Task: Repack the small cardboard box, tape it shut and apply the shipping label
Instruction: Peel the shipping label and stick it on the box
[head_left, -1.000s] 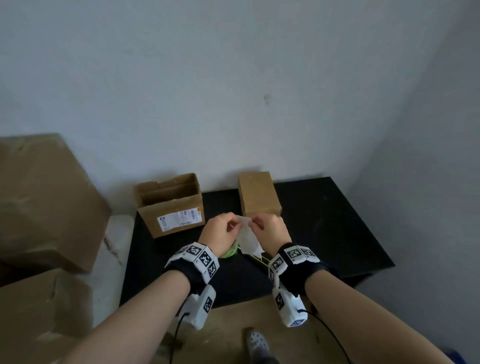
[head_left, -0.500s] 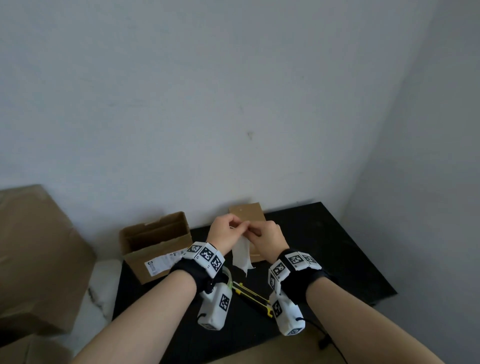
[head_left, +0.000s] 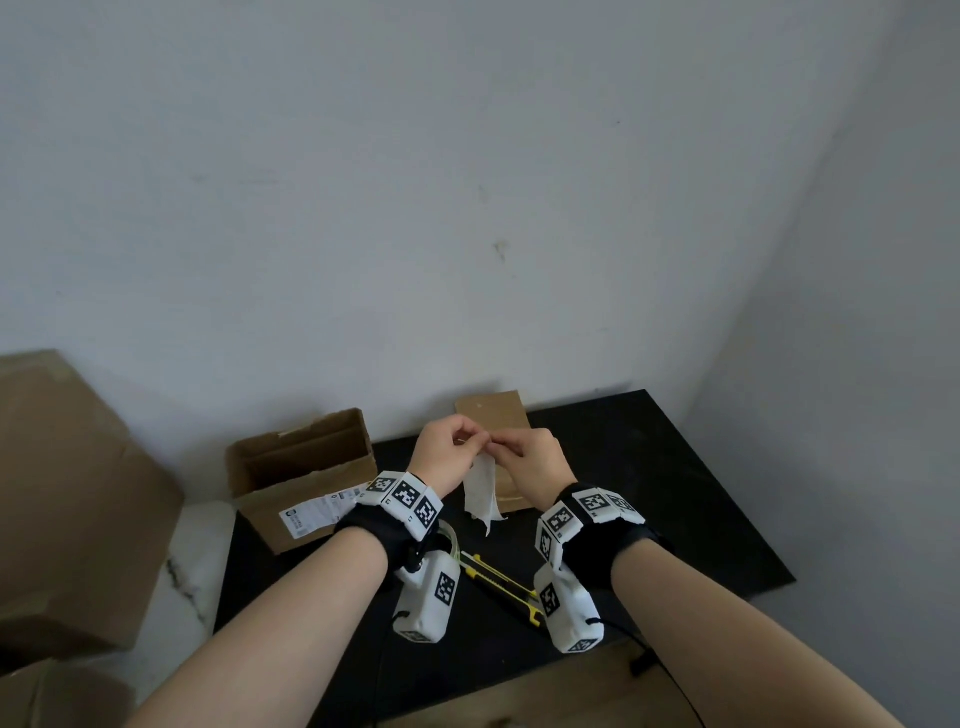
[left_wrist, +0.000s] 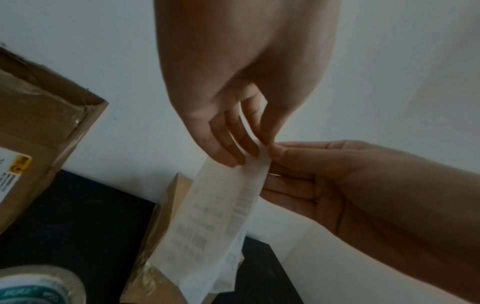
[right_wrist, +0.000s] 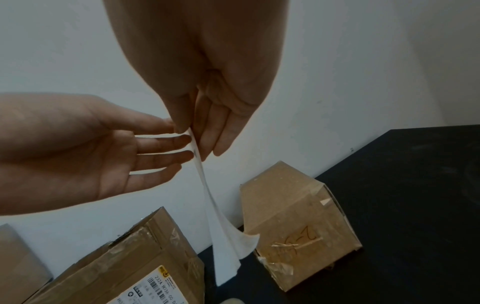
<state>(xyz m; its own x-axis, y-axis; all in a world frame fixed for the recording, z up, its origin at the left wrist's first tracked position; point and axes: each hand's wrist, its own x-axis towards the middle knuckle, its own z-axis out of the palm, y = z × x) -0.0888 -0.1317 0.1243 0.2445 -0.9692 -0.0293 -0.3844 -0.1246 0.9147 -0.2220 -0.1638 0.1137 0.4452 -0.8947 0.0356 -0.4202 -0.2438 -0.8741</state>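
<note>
We hold the shipping label (head_left: 482, 491) up in the air between both hands, above the black table (head_left: 675, 483). Our left hand (head_left: 448, 453) pinches its top edge with thumb and fingertips, and our right hand (head_left: 535, 462) pinches the same edge just beside it, so the knuckles of the two hands nearly meet. The strip hangs down freely from that grip; its lower end curls and, in the right wrist view, seems to part into two layers, though we cannot tell which is backing. Faint barcode print shows through the paper in the left wrist view.

The small cardboard box (right_wrist: 298, 222) stands closed and taped on the table just behind the hanging label, close to the wall, with handwriting on its near face. To its left sits an open carton (head_left: 306, 478) at the table's left edge, a printed sticker on its front. A yellow utility knife (head_left: 501, 584) lies on the table below our wrists, and a roll of tape (left_wrist: 39, 288) rests near the left wrist. The table's right half is bare dark surface out to its right edge. Larger cartons (head_left: 67, 493) stand off the table to the left.
</note>
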